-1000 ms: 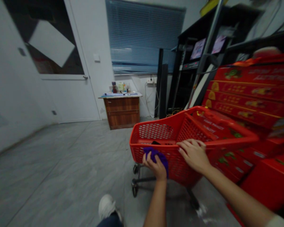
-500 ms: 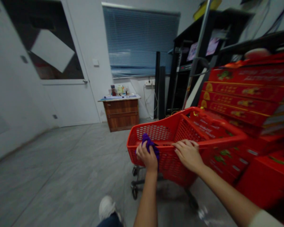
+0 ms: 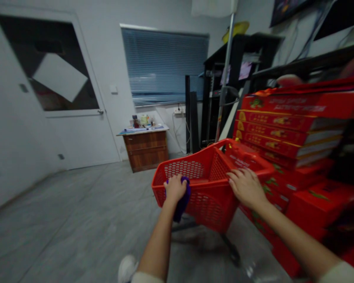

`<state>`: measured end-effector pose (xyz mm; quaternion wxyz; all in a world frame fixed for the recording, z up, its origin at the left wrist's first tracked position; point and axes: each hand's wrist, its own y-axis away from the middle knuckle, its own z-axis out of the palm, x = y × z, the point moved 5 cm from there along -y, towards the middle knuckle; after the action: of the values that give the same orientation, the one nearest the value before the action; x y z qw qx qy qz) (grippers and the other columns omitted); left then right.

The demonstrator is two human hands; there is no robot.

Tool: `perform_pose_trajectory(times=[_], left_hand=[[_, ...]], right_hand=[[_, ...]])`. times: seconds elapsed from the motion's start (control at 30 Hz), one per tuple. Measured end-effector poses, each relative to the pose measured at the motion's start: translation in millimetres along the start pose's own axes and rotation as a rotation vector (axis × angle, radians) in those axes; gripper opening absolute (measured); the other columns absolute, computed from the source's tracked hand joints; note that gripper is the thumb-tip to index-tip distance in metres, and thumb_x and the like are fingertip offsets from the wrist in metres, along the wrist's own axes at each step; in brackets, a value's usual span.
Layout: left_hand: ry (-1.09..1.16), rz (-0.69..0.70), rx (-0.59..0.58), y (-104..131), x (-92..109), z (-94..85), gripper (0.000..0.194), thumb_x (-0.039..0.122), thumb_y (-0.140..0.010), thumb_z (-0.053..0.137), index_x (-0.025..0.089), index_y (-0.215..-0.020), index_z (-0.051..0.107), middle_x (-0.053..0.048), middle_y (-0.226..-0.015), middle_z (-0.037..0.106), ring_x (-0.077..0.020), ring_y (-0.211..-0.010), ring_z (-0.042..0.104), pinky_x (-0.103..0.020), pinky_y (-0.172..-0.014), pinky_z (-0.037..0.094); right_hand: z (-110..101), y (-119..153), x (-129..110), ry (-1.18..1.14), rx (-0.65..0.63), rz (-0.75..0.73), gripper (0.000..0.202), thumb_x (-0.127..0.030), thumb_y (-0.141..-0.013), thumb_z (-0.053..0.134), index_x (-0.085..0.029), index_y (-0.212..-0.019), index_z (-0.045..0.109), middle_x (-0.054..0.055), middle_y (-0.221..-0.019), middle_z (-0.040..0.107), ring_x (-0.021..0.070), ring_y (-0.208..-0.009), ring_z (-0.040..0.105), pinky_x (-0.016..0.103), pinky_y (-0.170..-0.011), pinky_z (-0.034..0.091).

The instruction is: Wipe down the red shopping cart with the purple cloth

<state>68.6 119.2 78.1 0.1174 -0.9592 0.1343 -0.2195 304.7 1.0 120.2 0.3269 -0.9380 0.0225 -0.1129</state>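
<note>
A red plastic shopping cart (image 3: 212, 208) stands in front of me on dark metal legs. My left hand (image 3: 176, 188) is closed on a purple cloth (image 3: 183, 202) at the near rim, toward the cart's left end. Part of the cloth hangs down outside the basket wall, and the rest is under my fingers. Farther right, my right hand (image 3: 247, 186) curls its fingers over the same rim, beside the basket's inner partition (image 3: 220, 167). Its thumb is hidden. No goods show inside the part of the basket I can see.
Red printed cartons (image 3: 274, 129) are stacked close on the right, behind and beside the cart. A small wooden cabinet (image 3: 146, 151) with bottles on top stands by the wall. A metal pole (image 3: 224, 86) rises behind the cart. At left is a white door (image 3: 82, 137).
My right hand has shifted right along the rim. My left hand has turned over the rim, and the purple cloth now hangs lower outside. The view has tilted up and turned slightly right.
</note>
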Motion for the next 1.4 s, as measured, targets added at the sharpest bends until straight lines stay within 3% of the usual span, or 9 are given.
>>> perform_pose_trajectory(times=[0.27, 0.4, 0.5, 0.77, 0.9, 1.0, 1.07, 1.27, 1.4], left_hand=[[0.149, 0.214, 0.114, 18, 98, 24.9, 0.032, 0.044, -0.094, 0.043, 0.028, -0.118, 0.058, -0.006, -0.119, 0.065, -0.0232, -0.112, 0.056, -0.051, -0.103, 0.034], [0.183, 0.182, 0.036, 13, 73, 23.7, 0.032, 0.042, -0.095, 0.041, 0.029, -0.120, 0.058, -0.005, -0.125, 0.063, -0.0218, -0.120, 0.053, -0.053, -0.112, 0.022], [0.176, 0.126, 0.013, 13, 58, 21.0, 0.034, 0.039, -0.095, 0.040, 0.025, -0.120, 0.058, -0.008, -0.122, 0.064, -0.0215, -0.116, 0.056, -0.042, -0.108, 0.033], [0.245, 0.258, 0.004, 20, 120, 24.2, 0.035, 0.045, -0.094, 0.043, 0.025, -0.119, 0.058, -0.008, -0.115, 0.064, -0.0211, -0.107, 0.061, -0.031, -0.094, 0.045], [0.200, 0.245, -0.082, 11, 91, 22.1, 0.031, 0.040, -0.094, 0.044, 0.024, -0.116, 0.059, -0.008, -0.114, 0.064, -0.0213, -0.107, 0.060, -0.032, -0.093, 0.045], [0.202, 0.207, -0.059, 9, 76, 20.7, 0.030, 0.039, -0.093, 0.044, 0.023, -0.115, 0.058, -0.009, -0.114, 0.064, -0.0216, -0.110, 0.059, -0.033, -0.095, 0.044], [0.220, 0.204, -0.010, 13, 89, 21.7, 0.029, 0.038, -0.093, 0.044, 0.023, -0.114, 0.059, -0.009, -0.113, 0.063, -0.0222, -0.109, 0.058, -0.034, -0.095, 0.044], [0.306, 0.311, 0.108, 28, 171, 22.8, 0.033, 0.039, -0.095, 0.042, 0.022, -0.118, 0.058, -0.010, -0.113, 0.061, -0.0242, -0.105, 0.058, -0.038, -0.095, 0.044], [0.350, 0.456, 0.057, 25, 163, 20.6, 0.032, 0.036, -0.094, 0.044, 0.024, -0.120, 0.057, -0.007, -0.116, 0.060, -0.0212, -0.109, 0.057, -0.034, -0.099, 0.043]], right_hand=[[-4, 0, 7, -0.097, -0.085, 0.001, 0.028, -0.028, -0.094, 0.041, -0.025, -0.103, 0.068, 0.004, -0.105, 0.069, 0.0247, -0.104, 0.049, 0.043, -0.095, 0.025], [-5, 4, 9, -0.165, -0.069, -0.009, 0.029, -0.025, -0.092, 0.041, -0.024, -0.103, 0.068, 0.004, -0.101, 0.069, 0.0231, -0.099, 0.049, 0.042, -0.094, 0.026], [-5, 7, 6, -0.189, -0.040, 0.001, 0.028, -0.024, -0.091, 0.042, -0.024, -0.102, 0.068, 0.004, -0.101, 0.070, 0.0232, -0.099, 0.049, 0.043, -0.095, 0.026], [-10, 9, 3, -0.212, 0.019, -0.070, 0.034, -0.023, -0.091, 0.041, -0.026, -0.114, 0.067, 0.004, -0.114, 0.069, 0.0233, -0.112, 0.050, 0.043, -0.107, 0.023], [-18, 12, 40, -0.160, 0.118, -0.033, 0.037, -0.030, -0.093, 0.039, -0.022, -0.119, 0.065, 0.008, -0.130, 0.061, 0.0269, -0.125, 0.043, 0.046, -0.110, 0.022], [-17, 13, 62, -0.153, 0.112, 0.018, 0.036, -0.031, -0.094, 0.038, -0.025, -0.112, 0.068, 0.008, -0.117, 0.067, 0.0281, -0.115, 0.048, 0.048, -0.106, 0.026], [-14, 13, 65, -0.147, 0.078, 0.044, 0.034, -0.030, -0.094, 0.038, -0.026, -0.108, 0.069, 0.007, -0.110, 0.069, 0.0278, -0.108, 0.049, 0.049, -0.104, 0.027], [-16, 14, 50, -0.105, 0.064, 0.059, 0.035, -0.030, -0.095, 0.036, -0.025, -0.110, 0.068, 0.007, -0.110, 0.068, 0.0284, -0.107, 0.046, 0.048, -0.101, 0.027], [-17, 17, 51, -0.112, 0.043, 0.040, 0.037, -0.030, -0.096, 0.036, -0.025, -0.116, 0.066, 0.006, -0.114, 0.068, 0.0277, -0.107, 0.046, 0.046, -0.099, 0.027]])
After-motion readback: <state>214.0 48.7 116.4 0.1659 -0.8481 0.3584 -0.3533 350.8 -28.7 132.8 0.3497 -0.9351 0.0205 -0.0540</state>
